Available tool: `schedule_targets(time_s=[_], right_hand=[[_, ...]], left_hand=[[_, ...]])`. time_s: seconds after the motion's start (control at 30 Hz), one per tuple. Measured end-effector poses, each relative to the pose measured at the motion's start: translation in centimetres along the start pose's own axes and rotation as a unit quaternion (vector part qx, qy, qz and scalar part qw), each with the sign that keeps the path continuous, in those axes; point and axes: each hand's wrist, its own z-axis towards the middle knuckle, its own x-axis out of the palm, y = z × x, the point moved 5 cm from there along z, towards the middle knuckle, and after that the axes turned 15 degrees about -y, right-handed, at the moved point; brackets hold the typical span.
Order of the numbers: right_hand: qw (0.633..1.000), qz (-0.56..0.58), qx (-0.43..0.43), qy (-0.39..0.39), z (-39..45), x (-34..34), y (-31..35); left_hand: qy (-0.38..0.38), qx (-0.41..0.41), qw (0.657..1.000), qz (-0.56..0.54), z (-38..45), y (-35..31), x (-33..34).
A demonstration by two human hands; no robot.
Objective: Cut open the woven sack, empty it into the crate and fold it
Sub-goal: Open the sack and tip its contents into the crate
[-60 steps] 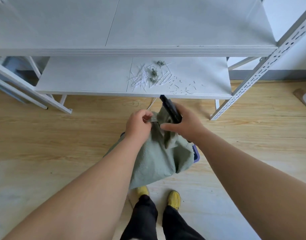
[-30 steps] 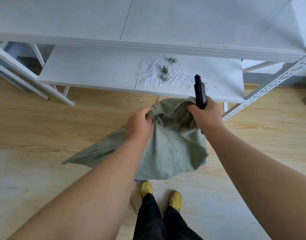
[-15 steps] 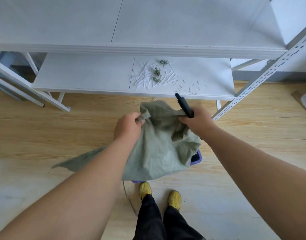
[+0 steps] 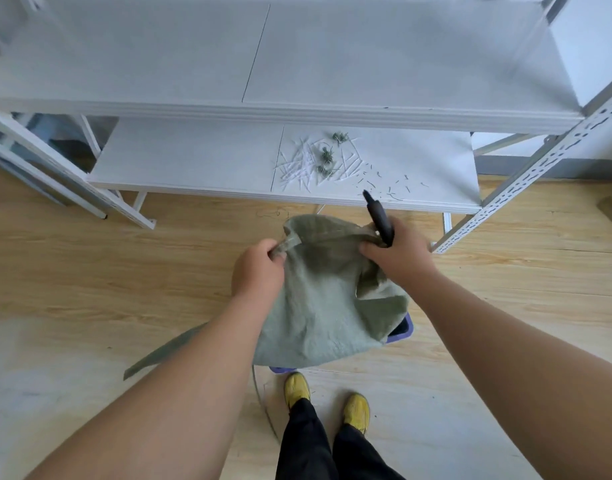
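Green woven plastic sack (image 4: 329, 306), limp and seemingly light above the purple crate (image 4: 401, 329), hangs pinched at its upper edge by left hand (image 4: 258, 271) and right hand (image 4: 398, 252), which also clasps a black cutter (image 4: 379, 216).

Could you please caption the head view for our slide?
Both hands hold the green sack over the crate.

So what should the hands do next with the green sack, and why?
Probably lift and shake the sack over the crate. Both hands grip its top edge, left hand at one end, right hand at the other along with the black cutter, and it hangs limp over the crate, so a shake should drop anything left inside before folding.
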Motion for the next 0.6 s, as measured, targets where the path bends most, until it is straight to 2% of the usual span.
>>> schedule_targets(time_s=[0.1,0.2,0.27,0.37,0.43,0.5,0.53,0.6], right_hand=[[0.988,0.115,-0.03,0.097,-1.6,2.2,2.2],[0.98,0.088,-0.046,0.174,-2.6,4.5,2.8],[0.986,0.037,-0.025,0.159,-2.4,5.1,2.3],[0.996,-0.018,0.007,0.089,-1.8,5.0,1.7],[0.999,0.001,0.034,0.042,-1.7,4.5,1.4],[0.998,0.024,0.057,0.01,-1.5,3.8,1.1],[0.998,0.025,0.061,0.002,-1.2,3.5,1.0],[0.998,0.019,0.056,-0.024,-0.9,2.8,1.0]], left_hand=[[0.053,0.05,0.996,-0.042,-1.0,-1.9,0.9],[0.109,0.111,0.986,-0.053,-2.4,-3.6,1.6],[0.124,0.117,0.982,-0.082,-2.7,-3.6,1.8],[0.116,0.097,0.982,-0.117,-2.7,-2.2,1.7],[0.105,0.108,0.988,0.016,-2.3,-0.1,1.6],[0.125,0.076,0.97,0.197,-2.3,3.1,1.0],[0.135,0.033,0.959,0.247,-2.4,4.6,0.4],[0.115,-0.046,0.954,0.274,-2.3,6.4,-1.1]])
